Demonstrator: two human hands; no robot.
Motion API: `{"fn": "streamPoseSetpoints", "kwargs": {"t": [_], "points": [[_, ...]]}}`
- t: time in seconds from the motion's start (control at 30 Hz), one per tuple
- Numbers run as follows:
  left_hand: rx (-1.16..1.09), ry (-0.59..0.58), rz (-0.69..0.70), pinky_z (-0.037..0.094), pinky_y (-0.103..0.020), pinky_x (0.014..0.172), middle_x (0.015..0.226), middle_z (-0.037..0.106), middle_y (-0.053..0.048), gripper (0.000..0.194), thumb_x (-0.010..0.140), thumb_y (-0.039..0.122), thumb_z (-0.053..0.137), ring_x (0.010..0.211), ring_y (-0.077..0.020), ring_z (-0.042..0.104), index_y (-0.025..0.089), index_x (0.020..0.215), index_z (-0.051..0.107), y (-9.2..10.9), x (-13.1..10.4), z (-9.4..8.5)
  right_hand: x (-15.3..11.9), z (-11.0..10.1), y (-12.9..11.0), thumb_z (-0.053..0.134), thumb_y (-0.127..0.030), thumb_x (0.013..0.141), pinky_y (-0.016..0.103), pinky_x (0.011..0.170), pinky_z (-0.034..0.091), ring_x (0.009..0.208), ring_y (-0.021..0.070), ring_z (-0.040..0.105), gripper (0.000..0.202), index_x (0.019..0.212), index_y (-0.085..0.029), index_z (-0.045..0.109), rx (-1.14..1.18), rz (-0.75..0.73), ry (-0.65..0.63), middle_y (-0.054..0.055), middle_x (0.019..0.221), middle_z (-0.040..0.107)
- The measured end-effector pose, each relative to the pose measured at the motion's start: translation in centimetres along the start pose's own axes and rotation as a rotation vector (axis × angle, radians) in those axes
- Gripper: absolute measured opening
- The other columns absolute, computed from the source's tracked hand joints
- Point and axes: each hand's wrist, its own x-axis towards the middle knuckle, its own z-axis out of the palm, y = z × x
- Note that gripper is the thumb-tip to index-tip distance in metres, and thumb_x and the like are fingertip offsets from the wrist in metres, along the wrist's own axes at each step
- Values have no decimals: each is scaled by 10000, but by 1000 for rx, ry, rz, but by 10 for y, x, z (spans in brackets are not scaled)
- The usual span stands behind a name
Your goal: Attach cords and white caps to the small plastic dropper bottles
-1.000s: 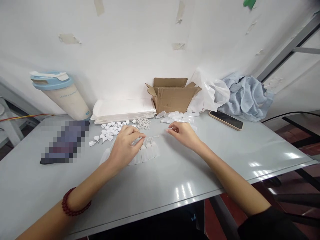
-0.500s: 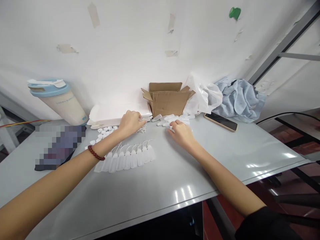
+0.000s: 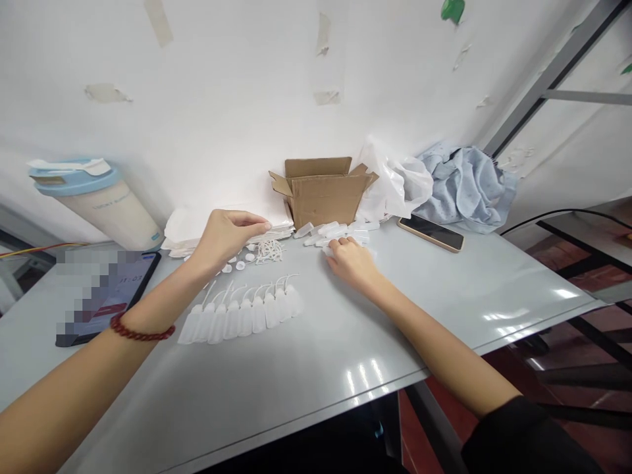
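My left hand (image 3: pixel 230 236) hovers above small white caps (image 3: pixel 240 265), its thumb and fingertips pinched together; something tiny and white may show at the tips, too small to name. Just right of it lies a tangle of white loops (image 3: pixel 269 251). My right hand (image 3: pixel 353 263) rests on the table by a pile of clear plastic tubes (image 3: pixel 332 230), fingers curled down, and what is under them is hidden. Nearer me, a row of translucent tubes with white strings (image 3: pixel 245 317) lies side by side.
Behind stand an open cardboard box (image 3: pixel 326 197), a stack of white sheets (image 3: pixel 182 227) and a plastic bag (image 3: pixel 399 184). A tumbler (image 3: pixel 108 204) and a tablet-like device (image 3: pixel 123 289) are left; a phone (image 3: pixel 432 234) and blue cloth (image 3: pixel 467 187) lie right.
My left hand has moved left and lifted off the white loops, uncovering them. My right hand has stayed by the tube pile. The view has shifted slightly.
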Motion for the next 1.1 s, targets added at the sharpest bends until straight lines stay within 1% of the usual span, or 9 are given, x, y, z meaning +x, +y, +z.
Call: {"fn": "streamPoseSetpoints", "kwargs": {"t": [0.07, 0.2, 0.27, 0.4, 0.53, 0.63, 0.77, 0.97, 1.1], "points": [[-23, 24, -24, 335, -248, 464, 728, 705, -15, 274, 666, 412, 709, 493, -114, 462, 194, 824, 762, -2, -12, -4, -1, 0, -1, 485, -190, 921, 324, 712, 444, 1070, 310, 575, 261, 1126, -83, 605, 75, 6, 25, 189, 1102, 652], [-21, 31, 44, 432, -262, 579, 751, 719, -16, 235, 676, 400, 706, 625, -160, 571, 201, 790, 760, -19, -23, -3, -4, 1, -5, 532, -232, 908, 294, 701, 427, 959, 252, 625, 288, 1155, -98, 596, 272, -2, 70, 151, 1096, 669], [7, 28, 46, 458, -271, 630, 752, 724, -15, 210, 679, 383, 696, 657, -178, 601, 199, 762, 751, -26, -19, -2, -6, 3, -8, 553, -234, 898, 287, 689, 421, 903, 231, 634, 285, 1147, -104, 602, 342, -32, 101, 141, 1088, 675], [68, 106, 103, 481, -285, 691, 792, 736, -17, 199, 689, 374, 665, 680, -195, 625, 198, 750, 732, -28, -6, -6, -9, 6, -12, 586, -216, 875, 283, 673, 417, 855, 216, 634, 214, 1061, -123, 636, 410, -94, 149, 129, 1045, 683], [110, 26, 111, 486, -299, 675, 752, 733, -26, 197, 685, 384, 664, 670, -201, 624, 200, 728, 720, -28, -4, -5, -9, 7, -12, 605, -212, 858, 295, 675, 432, 799, 201, 623, 207, 1041, -120, 641, 476, -120, 195, 121, 987, 685], [81, 9, 161, 485, -304, 663, 788, 740, -27, 195, 711, 384, 659, 637, -184, 614, 205, 752, 725, -30, -15, 3, -10, 9, -12, 616, -235, 853, 301, 693, 458, 757, 177, 607, 247, 1071, -118, 631, 582, -205, 245, 99, 927, 684], [115, 20, 257, 481, -300, 660, 783, 742, -7, 127, 737, 329, 654, 629, -171, 608, 220, 724, 717, -34, -38, 17, -15, 12, -18, 620, -271, 854, 272, 636, 486, 748, 153, 599, 274, 1096, -142, 616, 760, -357, 262, 73, 915, 677], [153, 114, 461, 466, -270, 606, 764, 729, -1, 116, 805, 250, 591, 647, -157, 610, 211, 776, 697, -42, -68, 29, -29, 9, -31, 609, -269, 874, 242, 614, 519, 799, 144, 620, 206, 1030, -137, 636, 891, -524, 197, 80, 939, 685], [167, 191, 528, 457, -252, 572, 754, 721, 3, 108, 828, 213, 583, 611, -137, 586, 199, 825, 689, -46, -80, 32, -35, 6, -35, 600, -268, 888, 252, 633, 529, 773, 136, 614, 201, 1042, -144, 636, 877, -577, 193, 71, 920, 678]]}}
